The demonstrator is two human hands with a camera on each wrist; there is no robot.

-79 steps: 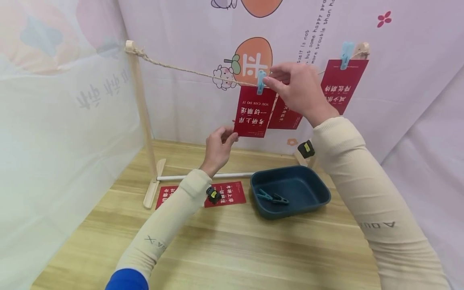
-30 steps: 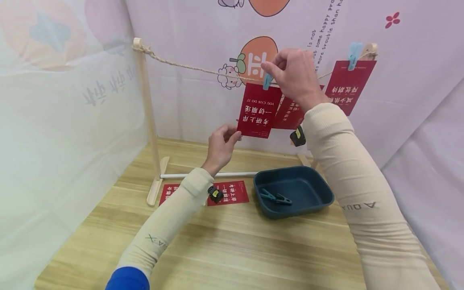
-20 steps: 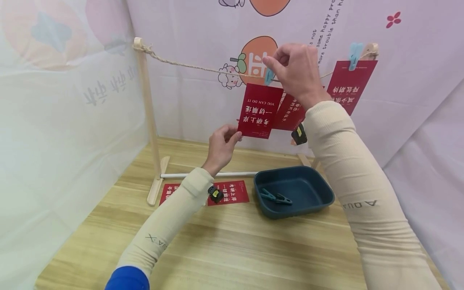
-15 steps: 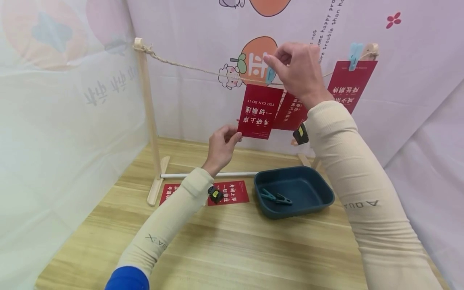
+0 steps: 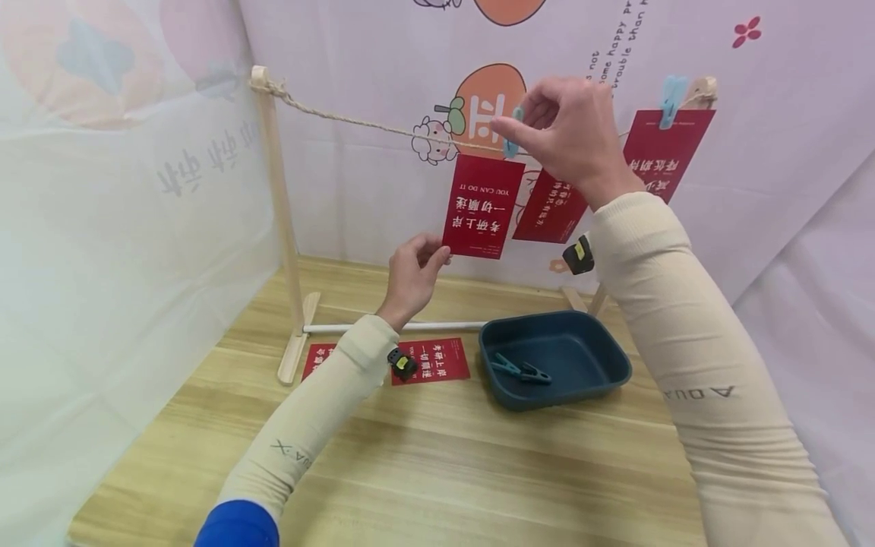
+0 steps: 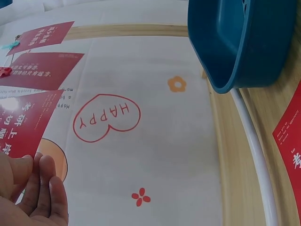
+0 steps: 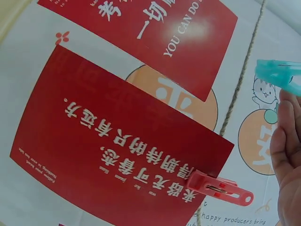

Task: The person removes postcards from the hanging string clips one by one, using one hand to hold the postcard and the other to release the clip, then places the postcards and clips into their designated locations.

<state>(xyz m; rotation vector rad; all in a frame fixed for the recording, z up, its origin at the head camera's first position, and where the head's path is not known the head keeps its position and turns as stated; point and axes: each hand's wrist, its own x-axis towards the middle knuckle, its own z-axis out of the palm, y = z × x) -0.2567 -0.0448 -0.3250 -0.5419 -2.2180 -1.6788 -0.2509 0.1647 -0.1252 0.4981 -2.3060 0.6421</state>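
My left hand [image 5: 413, 273] pinches the lower corner of a red card [image 5: 484, 207] printed with white characters, held upright just below the twine [image 5: 369, 123]. In the right wrist view, a light blue clothespin [image 7: 278, 73] is apart from both the card and the twine. My right hand [image 5: 570, 129] holds that clothespin by its handle end; some of the fingers are hidden. Right of the held card, a second red card [image 5: 550, 209] hangs from a red clothespin [image 7: 220, 187]. Farther right, a third red card [image 5: 666, 152] hangs from a light blue clothespin [image 5: 673, 102].
A dark blue basin [image 5: 581, 349] with clothespins [image 5: 522, 371] in it stands on the wooden table [image 5: 437, 471]. Red cards [image 5: 434, 360] lie left of it, partly under my left forearm. The wooden stand's left post [image 5: 276, 190] and white bar [image 5: 328, 329] frame the space.
The clothespin, earlier at the card's top edge on the twine, has come off it, carried up and slightly right by my right hand. The held card has shifted slightly left.
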